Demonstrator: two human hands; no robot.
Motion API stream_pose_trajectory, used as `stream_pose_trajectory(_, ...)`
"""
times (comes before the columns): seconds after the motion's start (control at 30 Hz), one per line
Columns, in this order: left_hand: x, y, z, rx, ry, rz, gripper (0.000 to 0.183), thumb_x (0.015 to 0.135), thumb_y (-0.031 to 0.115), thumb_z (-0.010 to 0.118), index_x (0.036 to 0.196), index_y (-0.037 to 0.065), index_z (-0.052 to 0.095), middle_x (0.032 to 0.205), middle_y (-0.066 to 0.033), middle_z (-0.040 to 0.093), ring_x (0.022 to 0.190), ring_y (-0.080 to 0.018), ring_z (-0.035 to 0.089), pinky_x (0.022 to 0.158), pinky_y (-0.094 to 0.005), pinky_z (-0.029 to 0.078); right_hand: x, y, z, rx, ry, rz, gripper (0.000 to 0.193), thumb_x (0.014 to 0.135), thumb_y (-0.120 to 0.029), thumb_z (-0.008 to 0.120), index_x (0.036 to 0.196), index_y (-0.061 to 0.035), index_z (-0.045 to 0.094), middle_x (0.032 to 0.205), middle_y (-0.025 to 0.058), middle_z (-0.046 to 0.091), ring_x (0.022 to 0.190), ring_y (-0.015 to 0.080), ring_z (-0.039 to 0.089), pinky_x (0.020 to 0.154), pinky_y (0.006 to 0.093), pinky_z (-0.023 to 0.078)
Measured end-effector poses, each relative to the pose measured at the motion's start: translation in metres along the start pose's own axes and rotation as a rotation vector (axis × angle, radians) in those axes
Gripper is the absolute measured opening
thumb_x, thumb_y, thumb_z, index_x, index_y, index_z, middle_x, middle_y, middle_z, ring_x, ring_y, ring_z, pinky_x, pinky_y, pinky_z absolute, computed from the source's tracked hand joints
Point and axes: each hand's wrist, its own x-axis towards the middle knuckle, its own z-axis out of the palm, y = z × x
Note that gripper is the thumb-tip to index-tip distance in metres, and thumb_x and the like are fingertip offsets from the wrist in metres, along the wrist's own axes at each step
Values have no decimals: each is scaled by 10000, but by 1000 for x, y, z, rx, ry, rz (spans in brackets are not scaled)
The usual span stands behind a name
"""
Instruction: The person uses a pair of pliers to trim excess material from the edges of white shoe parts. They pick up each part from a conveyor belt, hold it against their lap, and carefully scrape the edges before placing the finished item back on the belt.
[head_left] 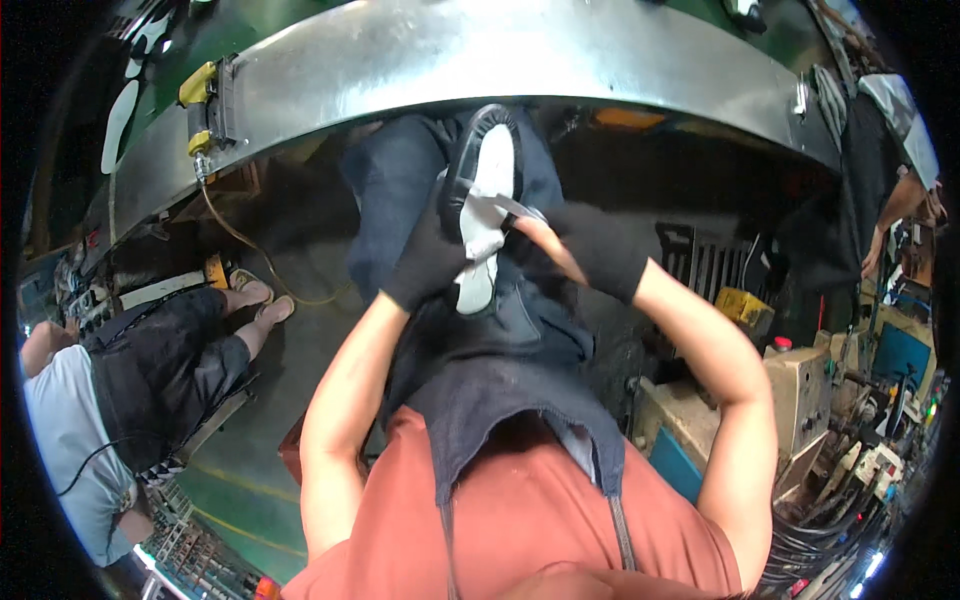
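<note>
A black shoe upper [466, 160] with a white insole [497, 160] on its underside lies bottom up above my lap, toe pointing away from me. My left hand [432, 250], in a dark glove, is wrapped around the shoe's left side. In a dark glove with bare fingertips, my right hand [580, 243] grips a thin, flat, greyish blade-like tool [492, 203]. Its flat end lies over the middle of the white insole, and the fingers partly hide its handle end. Just below it, a pale strip crosses the insole; I cannot tell what it is.
A curved metal bench [560, 60] runs across the far side. A yellow air tool [200, 105] hangs at its left end, with a hose trailing down. Another person [150, 370] sits at the left. Machinery [800, 390] and cables crowd the right, near a yellow box [745, 308].
</note>
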Motion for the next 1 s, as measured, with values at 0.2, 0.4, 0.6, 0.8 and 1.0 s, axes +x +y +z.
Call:
stream_pose_trajectory(0.2, -23, -12, -17, -387, 97, -216, 815, 680, 174, 790, 1344, 22, 344, 1249, -126, 489, 1162, -234, 482, 958, -349, 416, -81, 17, 103, 882, 224, 759, 643, 941, -615, 244, 920, -57, 562, 665, 57, 583, 598, 140, 553, 617, 265, 436)
stream_pose_trajectory(0.4, 31, -111, -178, -449, 385, -236, 397, 914, 264, 490, 1217, 9, 483, 1032, -167, 575, 899, -272, 585, 767, -371, 496, -71, 29, 137, 812, 278, 864, 507, 969, -452, 384, 746, -36, 569, 552, 50, 554, 482, 142, 574, 481, 300, 436)
stream_pose_trajectory(0.6, 266, 57, -406, -128, 262, -401, 368, 851, 216, 614, 1146, 2, 562, 1003, -123, 629, 828, -196, 638, 713, -312, 530, -10, 58, 108, 902, 227, 858, 595, 956, -521, 354, 901, 11, 615, 598, 92, 598, 502, 150, 591, 514, 293, 476)
stream_pose_trajectory(0.8, 417, 43, -237, 432, -11, 11, 469, 772, 174, 672, 1213, 44, 578, 1124, -81, 615, 924, -167, 586, 806, -302, 467, 41, 84, 79, 867, 201, 803, 571, 960, -491, 365, 867, 25, 590, 544, 88, 570, 445, 158, 559, 466, 318, 452)
stream_pose_trajectory(1.0, 487, 42, -5, 877, 341, 299, 862, 722, 333, 713, 1360, -59, 286, 1364, -260, 372, 1288, -378, 346, 1079, -407, 285, 52, 89, 72, 903, 181, 808, 554, 967, -450, 388, 777, 34, 580, 530, 91, 559, 470, 155, 575, 460, 304, 451)
